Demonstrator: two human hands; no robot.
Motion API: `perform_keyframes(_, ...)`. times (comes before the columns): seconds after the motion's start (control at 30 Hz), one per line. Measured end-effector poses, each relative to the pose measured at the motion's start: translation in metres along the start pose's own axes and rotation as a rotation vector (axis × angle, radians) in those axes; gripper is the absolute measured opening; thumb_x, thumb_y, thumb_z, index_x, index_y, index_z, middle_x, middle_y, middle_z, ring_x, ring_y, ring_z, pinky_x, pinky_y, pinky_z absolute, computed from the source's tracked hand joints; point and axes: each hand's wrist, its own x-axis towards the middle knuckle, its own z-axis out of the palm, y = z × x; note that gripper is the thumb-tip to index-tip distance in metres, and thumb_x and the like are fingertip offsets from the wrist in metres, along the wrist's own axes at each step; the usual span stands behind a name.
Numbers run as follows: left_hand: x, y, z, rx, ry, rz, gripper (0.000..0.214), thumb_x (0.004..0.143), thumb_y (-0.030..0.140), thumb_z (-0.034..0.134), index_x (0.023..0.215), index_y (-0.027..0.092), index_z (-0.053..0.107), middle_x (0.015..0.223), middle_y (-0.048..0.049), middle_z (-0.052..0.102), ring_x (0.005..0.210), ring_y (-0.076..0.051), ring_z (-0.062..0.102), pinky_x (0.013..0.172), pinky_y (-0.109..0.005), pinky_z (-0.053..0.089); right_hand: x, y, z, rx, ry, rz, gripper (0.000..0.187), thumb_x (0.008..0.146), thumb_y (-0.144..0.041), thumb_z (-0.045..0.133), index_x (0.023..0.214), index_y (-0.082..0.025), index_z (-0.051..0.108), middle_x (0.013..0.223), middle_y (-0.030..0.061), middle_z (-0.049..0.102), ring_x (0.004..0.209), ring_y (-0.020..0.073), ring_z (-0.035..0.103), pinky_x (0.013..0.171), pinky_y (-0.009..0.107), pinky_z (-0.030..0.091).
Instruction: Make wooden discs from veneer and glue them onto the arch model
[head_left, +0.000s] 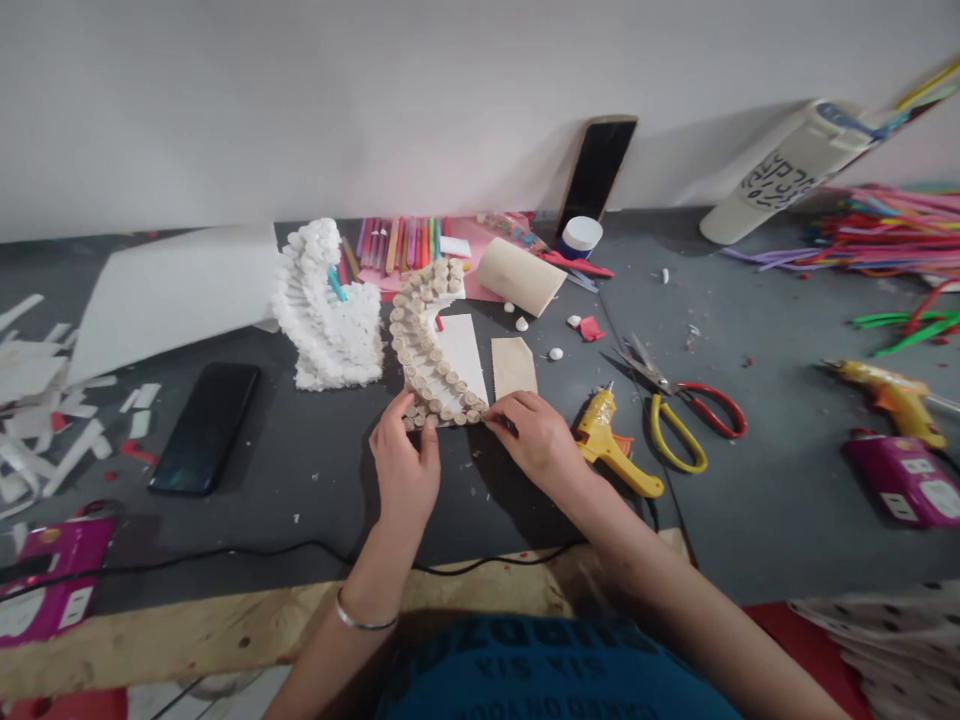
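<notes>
A curved craft model (431,360) covered in small beige rolled coils stands on a white card base in front of me. My left hand (405,455) holds its lower left corner, thumb at the front edge and fingers at the side. At the lower right corner, my right hand (532,435) has thumb and fingertips pinched together against the end of the coil row; whatever is between them is hidden. Left of it stands a similar model (326,310) covered in white tufts, with a teal piece on it. A beige card piece (514,368) lies just beyond my right hand.
A yellow glue gun (611,445) and scissors (667,390) lie right of my right hand. Behind are a cardboard tube (520,276) and a propped phone (598,170). Another phone (206,428) and paper scraps (45,410) lie left. A black cable (315,545) crosses the front.
</notes>
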Motion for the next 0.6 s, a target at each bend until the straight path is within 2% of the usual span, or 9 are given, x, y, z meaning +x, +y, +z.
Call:
perform_keyframes(0.1,0.0012,-0.0001,-0.0008,-0.007,-0.003,0.001,0.039,0.094,0.039,0.047,0.124,0.015,0.052,0.127,-0.0188,0.060,0.120,-0.029,0.055,0.103,-0.045,0.040,-0.0007,-0.0003,-0.0008,0.012,0.028,-0.003,0.012,0.090,-0.014,0.056,0.090,-0.020,0.067,0.092,0.0076,0.067,0.088,0.0215,0.060,0.082,0.035,0.050)
perform_keyframes(0.3,0.0030,0.0009,-0.0004,-0.019,0.016,-0.003,0.040,0.092,0.039,0.048,0.122,0.012,0.053,0.125,-0.0205,0.061,0.119,-0.031,0.056,0.104,-0.047,0.040,0.0034,-0.0025,-0.0015,-0.031,-0.014,-0.056,0.016,0.092,-0.014,0.054,0.087,-0.017,0.069,0.090,0.0095,0.068,0.087,0.0226,0.060,0.083,0.036,0.050)
perform_keyframes(0.5,0.0027,-0.0026,-0.0025,-0.062,0.019,-0.039,0.042,0.094,0.040,0.047,0.126,0.014,0.052,0.127,-0.0188,0.059,0.120,-0.028,0.054,0.103,-0.042,0.041,-0.0001,0.0034,-0.0029,0.076,0.143,-0.033,0.013,0.088,-0.011,0.057,0.090,-0.018,0.068,0.089,0.0073,0.067,0.085,0.0196,0.062,0.078,0.032,0.051)
perform_keyframes(0.6,0.0034,-0.0040,-0.0036,-0.089,0.050,-0.063,0.039,0.094,0.037,0.046,0.125,0.015,0.053,0.126,-0.0173,0.060,0.119,-0.026,0.055,0.103,-0.039,0.041,-0.0004,0.0051,-0.0013,0.024,0.136,-0.103,0.016,0.091,-0.013,0.055,0.092,-0.018,0.070,0.090,0.0082,0.067,0.085,0.0201,0.061,0.079,0.033,0.051)
